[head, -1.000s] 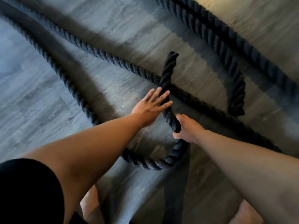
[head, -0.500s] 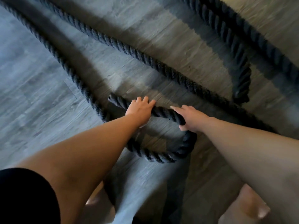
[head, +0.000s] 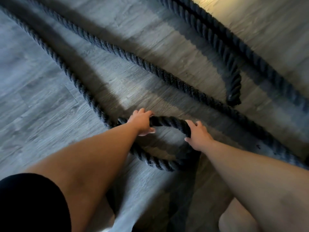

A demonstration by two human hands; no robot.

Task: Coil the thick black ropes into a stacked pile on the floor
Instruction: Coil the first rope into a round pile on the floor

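A thick black twisted rope forms a small loop on the grey floor in front of me. My left hand grips the top of the loop near its free end. My right hand grips the same rope where the loop bends down on the right. The loop's lower curve lies on the floor between my forearms. From the loop the rope runs away to the upper left.
A second stretch of rope crosses diagonally from upper left to lower right. Another rope end lies at the right, with more rope running beside it. The floor is grey wood-look planks. My knees show at the bottom.
The rope end, first standing upright, has been folded down to the left onto the loop. My left hand went from flat against it to gripping it. My right hand stays on the bend.
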